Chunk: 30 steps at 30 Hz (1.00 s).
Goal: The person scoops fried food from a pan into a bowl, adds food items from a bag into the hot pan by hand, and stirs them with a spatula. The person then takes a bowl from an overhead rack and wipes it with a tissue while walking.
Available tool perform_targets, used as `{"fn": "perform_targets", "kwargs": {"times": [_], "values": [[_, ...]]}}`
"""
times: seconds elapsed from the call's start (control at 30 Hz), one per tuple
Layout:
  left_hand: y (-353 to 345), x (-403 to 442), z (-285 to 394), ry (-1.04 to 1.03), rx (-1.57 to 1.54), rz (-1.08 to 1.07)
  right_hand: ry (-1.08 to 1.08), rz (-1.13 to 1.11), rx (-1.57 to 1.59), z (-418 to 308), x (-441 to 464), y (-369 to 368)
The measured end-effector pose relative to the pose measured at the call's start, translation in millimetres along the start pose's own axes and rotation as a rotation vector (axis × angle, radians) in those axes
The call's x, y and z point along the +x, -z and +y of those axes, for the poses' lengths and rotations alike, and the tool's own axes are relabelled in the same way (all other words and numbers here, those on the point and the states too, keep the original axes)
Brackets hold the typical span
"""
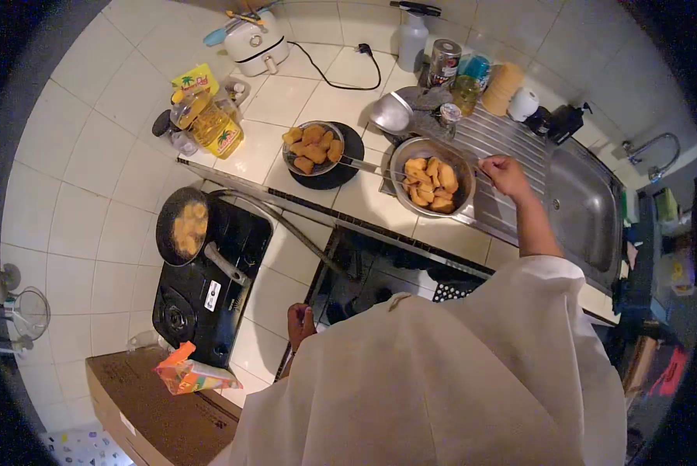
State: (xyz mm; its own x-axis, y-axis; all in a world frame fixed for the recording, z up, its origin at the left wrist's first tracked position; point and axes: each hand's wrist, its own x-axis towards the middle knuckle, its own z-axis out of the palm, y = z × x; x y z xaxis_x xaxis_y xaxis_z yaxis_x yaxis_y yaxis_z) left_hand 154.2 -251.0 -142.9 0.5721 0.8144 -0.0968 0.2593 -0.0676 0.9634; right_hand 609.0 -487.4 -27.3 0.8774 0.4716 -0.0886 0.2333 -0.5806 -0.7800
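Observation:
My right hand (505,175) is closed at the right rim of a metal bowl (466,169), its fingers pinched; what they grip is too small to make out. Golden fried pieces (430,185) lie in this bowl. Left of it, a strainer (348,161) with browned pieces (313,146) sits over a round black mat, its handle reaching to the bowl. Low in the middle, beside the counter edge, my left hand (301,325) has its fingers curled, and whether it holds anything is hidden. A pan (164,230) with pieces frying in it stands on the black stove (236,225).
Oil bottle (223,133) and white appliance (257,46) stand at the upper left. Jars, cans and a spray bottle (413,43) line the back near the sink (585,202). A cardboard box (143,396) and orange packet (197,374) are at lower left.

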Motion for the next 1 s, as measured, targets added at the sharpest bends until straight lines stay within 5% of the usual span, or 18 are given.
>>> {"fn": "perform_targets", "kwargs": {"times": [0.63,0.77,0.83,1.0], "values": [[-17,-8,2,0.028,0.126,0.060,-0.043,-0.274,-0.021,17,43,9],[-20,-7,7,0.074,0.072,0.013,-0.039,-0.259,-0.036,32,48,3],[-20,-6,5,0.060,0.068,-0.008,0.176,-0.166,0.028,42,50,-2],[-24,-7,-3,0.002,0.151,0.019,0.121,-0.175,-0.076,43,51,0]]}}
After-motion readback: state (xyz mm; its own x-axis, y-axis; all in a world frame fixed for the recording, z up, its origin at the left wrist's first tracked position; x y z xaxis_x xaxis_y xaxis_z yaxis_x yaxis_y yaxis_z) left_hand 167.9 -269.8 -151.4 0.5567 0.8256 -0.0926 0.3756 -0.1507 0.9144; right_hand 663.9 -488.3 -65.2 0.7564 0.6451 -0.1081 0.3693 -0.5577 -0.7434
